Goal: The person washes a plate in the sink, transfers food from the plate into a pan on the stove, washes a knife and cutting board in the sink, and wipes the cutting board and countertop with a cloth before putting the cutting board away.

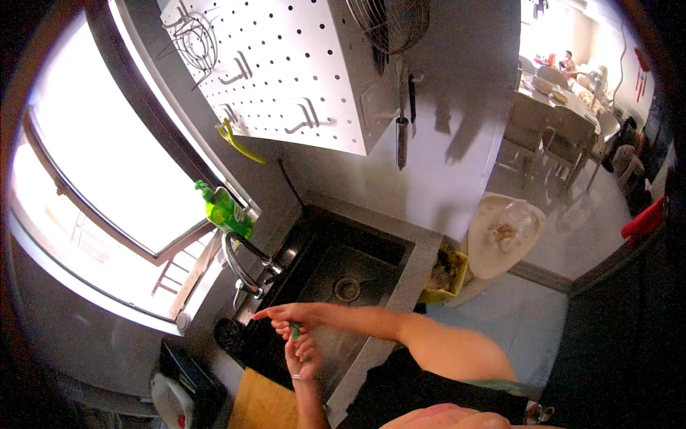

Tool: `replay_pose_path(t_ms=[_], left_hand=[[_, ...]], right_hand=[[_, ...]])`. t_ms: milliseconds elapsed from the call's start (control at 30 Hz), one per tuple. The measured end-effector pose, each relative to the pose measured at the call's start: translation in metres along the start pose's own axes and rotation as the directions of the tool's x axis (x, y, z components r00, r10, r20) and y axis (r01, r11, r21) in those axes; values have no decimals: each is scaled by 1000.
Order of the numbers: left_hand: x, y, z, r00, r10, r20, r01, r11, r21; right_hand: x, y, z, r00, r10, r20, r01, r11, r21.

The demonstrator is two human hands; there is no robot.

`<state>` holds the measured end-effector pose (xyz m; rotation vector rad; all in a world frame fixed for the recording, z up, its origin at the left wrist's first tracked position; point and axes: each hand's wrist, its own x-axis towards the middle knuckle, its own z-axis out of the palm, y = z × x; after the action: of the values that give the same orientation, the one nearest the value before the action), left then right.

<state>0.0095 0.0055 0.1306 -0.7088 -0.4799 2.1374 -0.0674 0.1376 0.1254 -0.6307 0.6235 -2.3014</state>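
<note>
My left hand (pixel 304 355) comes up from the bottom, a band on its wrist, with its fingers closed round a small green thing (pixel 295 329). Most of that thing is hidden in my fingers, so its kind cannot be made out. My right hand (pixel 289 316) reaches in from the right and meets the left one. Its index finger points out straight, while the other fingers curl against the green thing. Both hands are over the near side of a black sink (pixel 329 268). A chrome tap (pixel 244 266) rises at the sink's back edge, just beyond my right fingertip.
A green soap bottle (pixel 227 214) stands by the open window (pixel 114 143). A wooden board (pixel 261 402) lies beside the sink. A yellow-lined bin (pixel 446 272) and a pale tray (pixel 504 236) are to the right. Utensils hang near a white pegboard (pixel 286 71).
</note>
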Motion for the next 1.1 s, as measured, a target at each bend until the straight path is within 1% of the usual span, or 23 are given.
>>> replay_pose_path(t_ms=[100,133,167,200,233,267,300,333,367,400,433,467,500,667,733,767,800,833,900,967,1033,1067,1100], left_hand=[[16,26,-8,992,5,-126,33,954,299],[39,65,-31,994,31,-102,30,835,549],[51,86,-44,996,48,-71,23,653,757],[63,103,-56,986,138,-93,9,513,858],[77,119,-72,952,281,-120,12,357,934],[92,137,-89,890,433,-139,75,162,984],[110,165,-112,811,568,-143,209,-53,977],[135,213,-148,736,662,-144,370,-215,904],[128,184,-139,688,723,-56,416,-331,847],[119,153,-131,669,742,46,421,-429,799],[109,122,-121,652,750,114,432,-490,757],[102,99,-113,638,754,158,450,-532,717],[94,78,-108,634,751,183,462,-558,689],[61,19,-81,644,743,180,538,-608,585],[49,18,-78,650,737,186,562,-631,534],[50,32,-84,668,705,237,559,-686,465],[48,50,-95,680,677,281,561,-727,395],[44,67,-102,690,649,322,564,-760,323],[43,91,-101,644,724,248,666,-690,284],[13,51,-51,743,602,293,605,-791,90],[-4,47,-53,776,468,423,518,-855,-5],[-7,44,-55,787,385,483,475,-877,-74],[-7,44,-52,743,489,457,479,-865,146]], right_hand=[[4,-7,2,971,122,-204,-186,922,-339],[9,-2,-13,958,134,-254,-240,859,-453],[11,5,-29,942,139,-304,-294,778,-555],[10,12,-42,924,123,-361,-330,732,-596],[11,28,-66,926,28,-377,-300,660,-689],[12,49,-96,923,-68,-379,-274,575,-771],[14,59,-110,916,-163,-367,-252,478,-842],[2,40,-75,846,-83,-527,-441,448,-778],[3,57,-93,885,-333,-325,-221,313,-924],[-1,76,-112,808,-283,-517,-379,422,-824],[-8,74,-94,699,-210,-684,-515,516,-685],[-8,96,-119,678,-289,-675,-563,386,-731],[-11,111,-127,644,-296,-706,-630,319,-708],[-29,146,-149,505,-203,-839,-764,346,-544],[-34,177,-185,470,-117,-875,-752,466,-466],[-36,187,-208,456,-35,-889,-716,579,-390],[-41,204,-251,461,101,-882,-609,759,-231],[-47,222,-304,479,258,-839,-504,863,-23],[-47,134,-145,459,342,-820,-482,871,94],[-44,80,-53,350,384,-854,-738,674,0],[-42,64,-30,288,505,-814,-813,578,71],[-51,76,-63,524,485,-700,-799,565,-206],[-59,87,-96,723,432,-538,-682,570,-458]])
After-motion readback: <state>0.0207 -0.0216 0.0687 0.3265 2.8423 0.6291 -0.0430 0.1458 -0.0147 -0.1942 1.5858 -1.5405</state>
